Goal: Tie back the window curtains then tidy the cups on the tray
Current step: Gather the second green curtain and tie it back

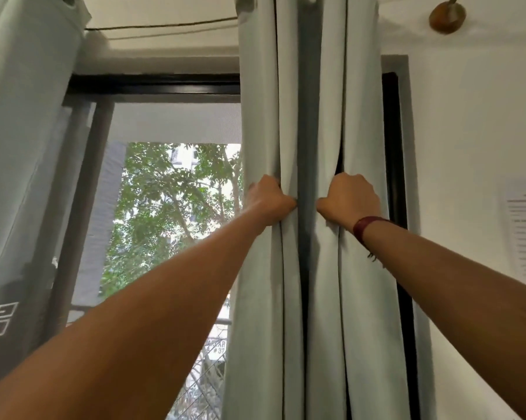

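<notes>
Curtain [361, 328] folds tight in left grip [269, 198] and right grip [351, 197]; window frame [152, 83] leftward, paper notice [525, 231] rightward.

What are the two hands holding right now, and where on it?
Both grip the gathered curtain: the left hand its window-side folds, the right hand its wall-side folds.

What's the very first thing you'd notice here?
Two arms reach up to the middle, where the left hand and right hand each grip a fold of the pale green curtain. Left of it, a leafy tree shows through the window.
</notes>
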